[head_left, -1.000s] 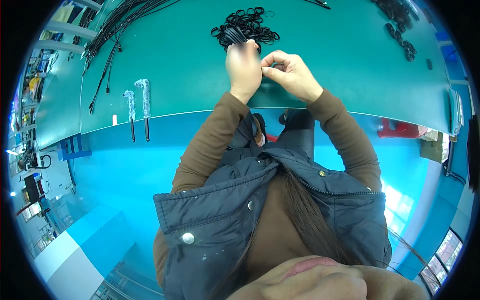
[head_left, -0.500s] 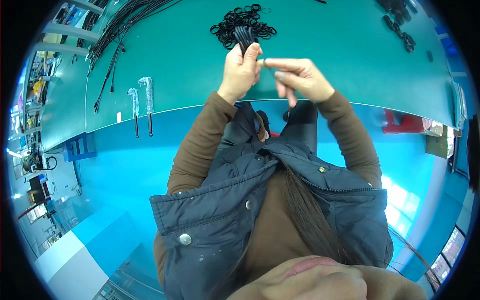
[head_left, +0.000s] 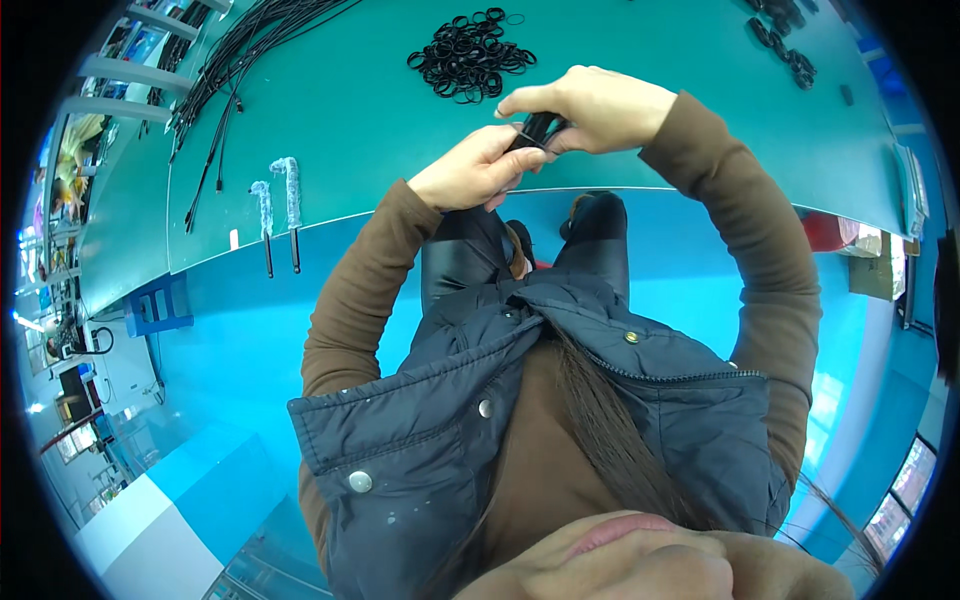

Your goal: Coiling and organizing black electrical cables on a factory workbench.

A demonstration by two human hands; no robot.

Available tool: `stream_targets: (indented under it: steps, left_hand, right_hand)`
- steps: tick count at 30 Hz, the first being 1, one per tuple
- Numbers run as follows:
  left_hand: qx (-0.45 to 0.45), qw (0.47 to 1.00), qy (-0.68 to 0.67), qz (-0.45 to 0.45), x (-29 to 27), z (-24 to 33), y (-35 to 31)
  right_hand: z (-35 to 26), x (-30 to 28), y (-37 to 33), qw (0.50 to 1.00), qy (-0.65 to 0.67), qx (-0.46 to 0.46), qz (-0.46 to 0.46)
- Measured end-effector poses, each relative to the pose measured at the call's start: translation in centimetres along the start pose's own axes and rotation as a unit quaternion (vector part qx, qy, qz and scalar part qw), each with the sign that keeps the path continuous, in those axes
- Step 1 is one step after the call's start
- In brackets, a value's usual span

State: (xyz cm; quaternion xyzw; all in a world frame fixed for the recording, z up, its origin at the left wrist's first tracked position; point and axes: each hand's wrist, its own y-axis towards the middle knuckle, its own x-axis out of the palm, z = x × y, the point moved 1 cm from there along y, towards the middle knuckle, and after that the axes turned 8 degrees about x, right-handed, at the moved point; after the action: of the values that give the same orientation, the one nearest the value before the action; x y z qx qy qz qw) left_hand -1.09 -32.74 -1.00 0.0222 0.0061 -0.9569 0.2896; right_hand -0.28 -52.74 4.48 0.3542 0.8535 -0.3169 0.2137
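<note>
A bundled black cable is folded into a short, thick coil between my hands, above the near part of the table. My left hand is closed round its lower left end, thumb on top. From the right, my right hand grips the other end, its index finger reaching over the bundle. A thin dark line crosses the coil near my left thumb; whether it is a band I cannot tell. Just beyond my hands lies a loose pile of small black rings. My fingers hide part of the coil.
Long black cables lie at the table's far left. Two dark-handled tools with whitish wrapped heads overhang the front edge of the green table. Coiled black bundles lie far right. A red stool and blue stool stand below.
My right hand has moved up and over to grip the coil, where before it was beside it with fingers pointing. The coil has tilted and come down nearer to me, with my left hand.
</note>
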Motion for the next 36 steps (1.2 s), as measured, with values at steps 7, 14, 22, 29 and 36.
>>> stream_targets:
  steps: [7, 14, 22, 29, 36]
  left_hand:
    - [0.105, 0.965, -0.228, 0.073, 0.8, 0.6, -0.8]
    - [0.128, 0.957, -0.236, 0.108, 1.2, -0.6, -1.4]
    - [0.036, 0.988, -0.128, 0.083, 1.8, -0.3, -1.2]
    - [0.021, 0.988, -0.13, 0.085, 1.7, -0.6, -1.3]
    - [0.012, 0.991, -0.11, 0.074, 1.5, -1.1, -1.4]
  right_hand:
    - [4.6, 5.1, 0.0, 0.77, 0.62, -0.073, -0.131]
    - [5.8, 6.5, -0.1, 0.723, 0.68, -0.067, 0.106]
    - [2.4, 4.0, 0.0, 0.929, 0.049, -0.204, 0.303]
    - [1.5, 5.6, 0.5, 0.924, 0.235, -0.137, 0.269]
    - [1.9, 6.8, 1.2, 0.926, 0.203, -0.103, 0.301]
